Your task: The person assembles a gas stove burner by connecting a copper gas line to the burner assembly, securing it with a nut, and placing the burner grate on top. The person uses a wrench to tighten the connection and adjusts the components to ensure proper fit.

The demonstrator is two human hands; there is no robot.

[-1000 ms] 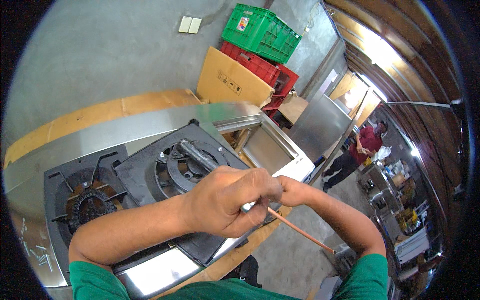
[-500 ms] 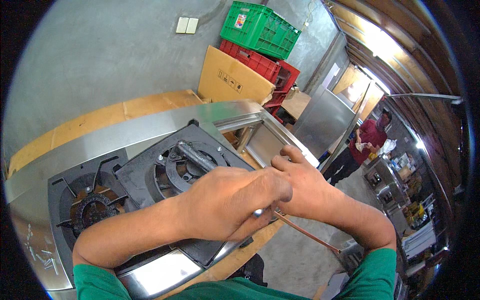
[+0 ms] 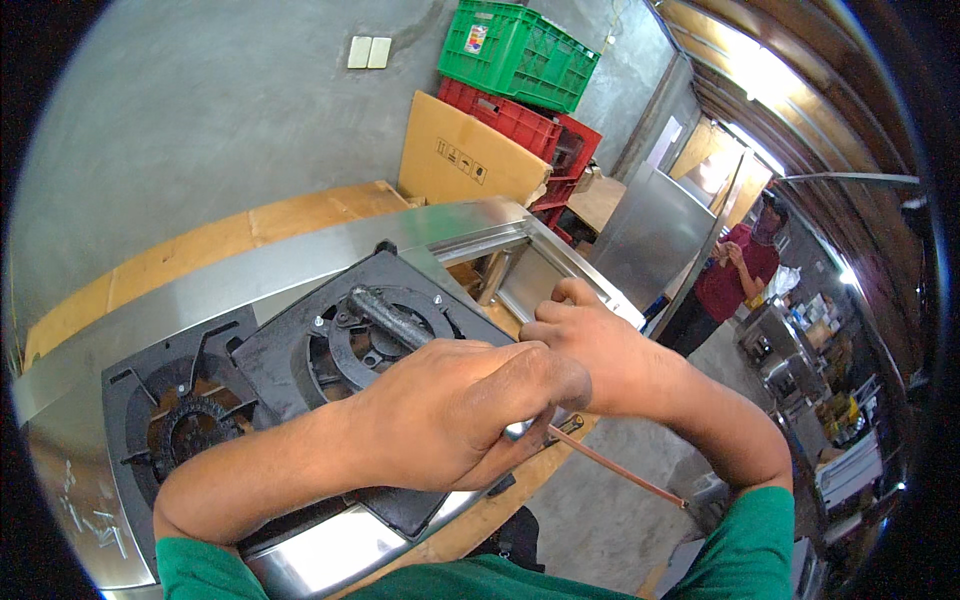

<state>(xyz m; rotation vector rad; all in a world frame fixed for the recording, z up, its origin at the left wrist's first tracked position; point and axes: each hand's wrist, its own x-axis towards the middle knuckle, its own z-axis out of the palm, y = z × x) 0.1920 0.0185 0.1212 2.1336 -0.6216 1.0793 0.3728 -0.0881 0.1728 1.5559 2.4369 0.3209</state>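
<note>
My left hand (image 3: 455, 410) is closed, fingers wrapped round something with a rounded shiny metal end (image 3: 518, 430) showing below its thumb side. Against it, on the far right side, is my right hand (image 3: 610, 355), its fingers curled; what they grip is hidden. A thin copper tube (image 3: 620, 466) comes out from beneath the two hands and slants down to the right. Both hands are above the front right part of a stainless steel stove (image 3: 330, 545). Under them lies a black square burner plate (image 3: 285, 350) with a ring burner (image 3: 335, 350) and a thick black pipe (image 3: 390, 318).
A second black burner (image 3: 190, 425) is at left, with several small metal pieces (image 3: 105, 530) beside it on the steel. Cardboard (image 3: 470, 160), red crates (image 3: 505, 120) and a green crate (image 3: 520, 55) stand behind. A person (image 3: 735, 275) in a dark red shirt stands farther right.
My hands keep nearly the same pose, shifted slightly, and more of the shiny metal end shows. The person at right has turned and raised their hands.
</note>
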